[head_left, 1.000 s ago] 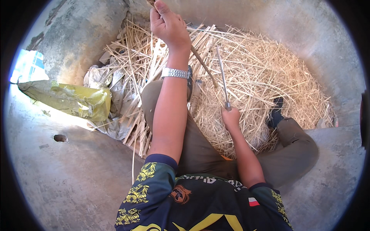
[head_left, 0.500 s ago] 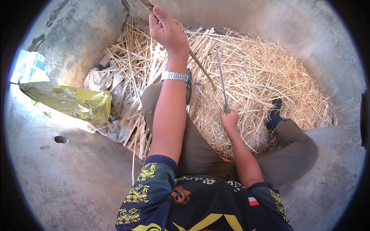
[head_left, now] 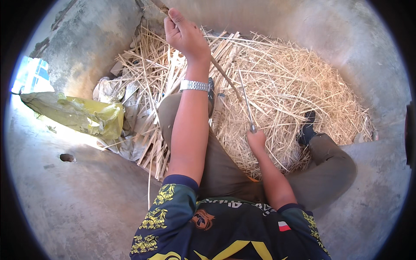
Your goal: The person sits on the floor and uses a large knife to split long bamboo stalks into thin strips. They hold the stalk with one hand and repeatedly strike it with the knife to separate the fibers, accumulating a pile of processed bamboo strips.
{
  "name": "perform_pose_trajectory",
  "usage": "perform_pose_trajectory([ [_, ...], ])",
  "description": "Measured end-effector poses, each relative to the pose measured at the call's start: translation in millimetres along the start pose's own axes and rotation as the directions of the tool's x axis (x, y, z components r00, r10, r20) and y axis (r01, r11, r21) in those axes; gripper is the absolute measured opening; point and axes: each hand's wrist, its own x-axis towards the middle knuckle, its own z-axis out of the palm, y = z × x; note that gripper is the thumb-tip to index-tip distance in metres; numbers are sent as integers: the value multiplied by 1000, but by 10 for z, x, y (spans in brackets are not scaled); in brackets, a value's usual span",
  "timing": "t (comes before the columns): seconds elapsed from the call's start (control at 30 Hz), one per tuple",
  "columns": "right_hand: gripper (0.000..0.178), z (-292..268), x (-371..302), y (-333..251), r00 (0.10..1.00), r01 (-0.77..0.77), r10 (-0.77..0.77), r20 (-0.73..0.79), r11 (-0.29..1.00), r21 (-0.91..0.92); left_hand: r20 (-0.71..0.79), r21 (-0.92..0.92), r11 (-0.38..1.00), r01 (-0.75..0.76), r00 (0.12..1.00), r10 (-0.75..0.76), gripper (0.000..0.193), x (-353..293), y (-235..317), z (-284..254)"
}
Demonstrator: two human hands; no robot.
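Note:
My left hand (head_left: 187,38), with a metal watch (head_left: 195,85) on its wrist, is raised and closed round a long brown stick (head_left: 226,77). The stick slants from the upper left, passes behind the wrist and ends over the pile of shavings. Lower and to the right, my right hand (head_left: 256,140) is closed round the handle of a long, thin-bladed knife (head_left: 246,100). Its blade points up and slightly left, close to the stick's lower end; whether the two touch I cannot tell. Most of the knife's handle is hidden in my fist.
Pale curly shavings (head_left: 281,82) cover the floor between my legs and beyond. Flat split strips (head_left: 149,71) lie heaped on the left. Beside them is a yellow plastic sack (head_left: 102,117). A curved concrete wall (head_left: 303,21) rings the space. My dark shoe (head_left: 307,128) rests among the shavings.
The knife has tilted left, bringing its blade nearer the stick's lower end. My left hand has shifted slightly left and down with the stick.

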Motion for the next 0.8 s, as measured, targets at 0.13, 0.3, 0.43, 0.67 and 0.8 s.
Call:
perform_pose_trajectory([
  [0.13,26,50,-31,-28,995,103,-102,-18,989,104,-27,25,997,-69,997,69,46,-9,29,79],
  [0.3,22,324,170,610,933,-289,268,239,956,58,33,8,1000,28,999,-28,46,-93,266,62],
  [0.43,22,405,323,791,824,-509,326,463,784,355,65,-76,995,62,996,-57,47,-155,377,175],
  [0.67,27,186,-83,211,999,-19,16,-35,996,-87,12,-41,999,19,1000,-18,48,-68,349,58],
  [0.8,27,107,-85,95,1000,18,-19,-10,993,-113,-61,11,999,46,997,-45,48,-50,593,177],
])
